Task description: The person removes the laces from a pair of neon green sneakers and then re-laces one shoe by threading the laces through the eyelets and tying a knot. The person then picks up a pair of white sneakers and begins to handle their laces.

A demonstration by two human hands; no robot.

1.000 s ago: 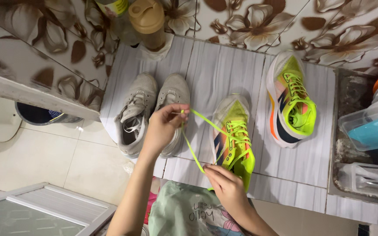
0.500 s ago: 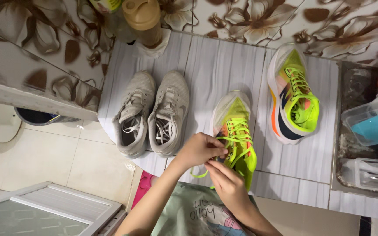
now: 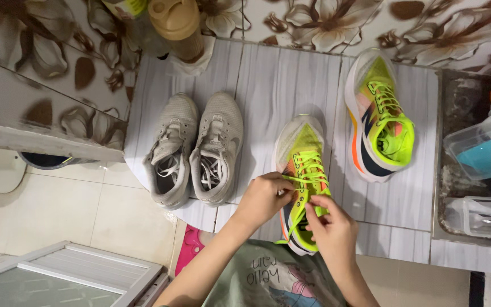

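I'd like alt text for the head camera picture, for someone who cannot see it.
Seen from above, a person's left hand and right hand pinch the laces of a neon yellow shoe on a striped counter. Its mate lies to the right, a grey pair to the left.

Home washroom or utility corner: flower-patterned wall tiles (image 3: 325,23), pale floor tiles (image 3: 75,204), shoes on a tiled ledge (image 3: 279,74), plastic tubs (image 3: 484,153) alongside.

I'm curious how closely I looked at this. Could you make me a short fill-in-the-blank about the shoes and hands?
1. Both hands, left hand and right hand, work the ___ of the neon yellow shoe.
2. The grey shoes number ___.
3. The second yellow shoe lies toward the ___ hand's side.

Missing words: laces; two; right
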